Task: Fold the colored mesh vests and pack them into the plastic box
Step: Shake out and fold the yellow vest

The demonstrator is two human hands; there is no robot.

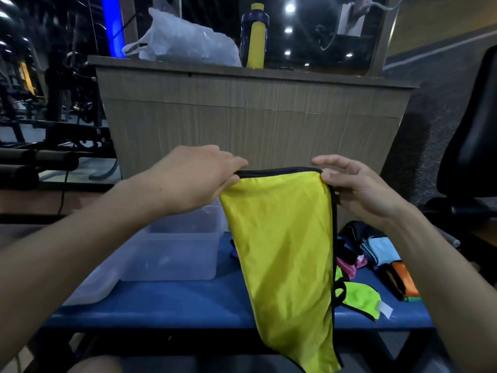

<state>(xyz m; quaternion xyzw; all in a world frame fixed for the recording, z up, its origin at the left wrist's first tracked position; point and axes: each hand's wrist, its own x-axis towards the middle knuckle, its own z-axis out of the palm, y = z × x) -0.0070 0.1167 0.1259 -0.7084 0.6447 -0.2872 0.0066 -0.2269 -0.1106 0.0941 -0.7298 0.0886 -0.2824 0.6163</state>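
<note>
progress: early, clear rectangular plastic box [177, 254] on blue counter [172, 305] looks empty | left hand [196, 176] and right hand [357, 189] each pinch top corners of yellow black-trimmed mesh vest [282, 251], hanging above counter, unfolded | loose heap of coloured vests [376, 265] awaits

A long blue bench [172, 305] holds a clear plastic box [177, 254] on the left, with its clear lid [91, 288] lying just beside it. On the right sits a pile of colored vests [376, 262].
</note>
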